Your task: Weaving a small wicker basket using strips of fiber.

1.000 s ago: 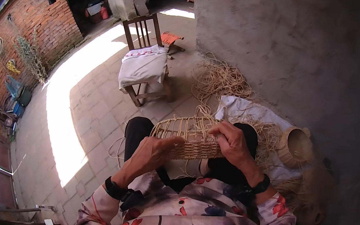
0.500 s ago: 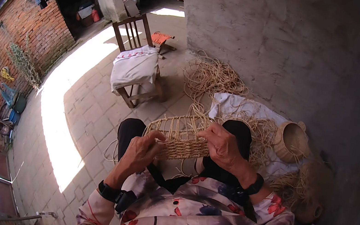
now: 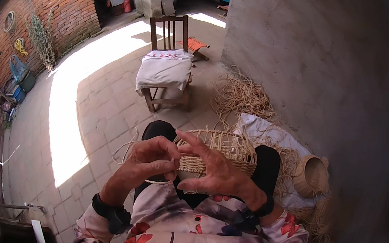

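Observation:
A partly woven straw-coloured basket (image 3: 244, 166) lies between my knees, tight rows on its near side and open, lattice-like strands on its far side. My left hand (image 3: 152, 159) is at the basket's left end, fingers pinched together on a thin cord (image 3: 159, 182), part of which shows below the hand. Just beside it, my right hand (image 3: 217, 171) reaches across the near side of the basket. Its thumb and fingers are spread apart, and nothing shows clamped between them. The hands partly cover the basket's woven side.
Loose cord (image 3: 243, 96) is heaped by the grey wall (image 3: 314, 59). A white sheet (image 3: 259, 127) under more strands lies to my right, with a round woven basket (image 3: 311, 175) on it. Ahead stands a wooden chair (image 3: 168, 32) with a cloth-covered seat, an orange-topped folding stool (image 3: 195, 44) behind it.
My right hand has left the basket's right part and moved left, its fingers opening. My left hand now pinches the cord at the left end. The whole view has shifted.

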A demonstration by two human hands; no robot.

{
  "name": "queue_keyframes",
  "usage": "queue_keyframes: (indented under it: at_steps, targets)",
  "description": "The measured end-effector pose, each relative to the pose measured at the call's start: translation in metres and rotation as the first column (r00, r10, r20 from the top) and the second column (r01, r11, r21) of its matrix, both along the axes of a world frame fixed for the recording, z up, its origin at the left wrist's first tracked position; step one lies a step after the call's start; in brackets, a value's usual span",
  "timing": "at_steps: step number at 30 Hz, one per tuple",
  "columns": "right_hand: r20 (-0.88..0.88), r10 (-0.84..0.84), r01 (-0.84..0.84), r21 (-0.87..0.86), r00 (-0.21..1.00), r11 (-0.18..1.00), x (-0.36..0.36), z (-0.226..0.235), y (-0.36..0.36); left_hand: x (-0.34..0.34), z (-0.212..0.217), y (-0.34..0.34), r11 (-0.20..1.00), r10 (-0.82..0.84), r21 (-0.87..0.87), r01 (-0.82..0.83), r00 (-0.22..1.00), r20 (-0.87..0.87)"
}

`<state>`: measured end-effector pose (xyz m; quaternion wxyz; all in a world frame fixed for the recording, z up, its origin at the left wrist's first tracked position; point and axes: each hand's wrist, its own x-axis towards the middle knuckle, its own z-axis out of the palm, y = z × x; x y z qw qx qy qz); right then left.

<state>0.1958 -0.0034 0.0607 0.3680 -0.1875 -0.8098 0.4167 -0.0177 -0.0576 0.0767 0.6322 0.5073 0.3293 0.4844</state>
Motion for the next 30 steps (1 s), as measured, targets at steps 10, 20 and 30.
queue_keyframes:
  at_steps: [10,20,30]
  targets:
    - [-0.087,-0.433,0.416,0.491,0.897,0.765,0.023,-0.008,-0.009,0.038,-0.025,0.032,0.997,0.038,0.062,-0.051,0.982,0.187]
    - [0.194,-0.482,0.361,0.446,0.854,0.819,0.035,-0.033,0.014,0.030,-0.081,0.054,0.759,0.552,0.644,-0.094,0.617,-0.560]
    - [0.301,-0.391,0.327,0.241,0.870,0.914,0.026,-0.025,0.024,0.031,-0.087,0.077,0.906,0.224,0.423,0.018,0.827,-0.516]
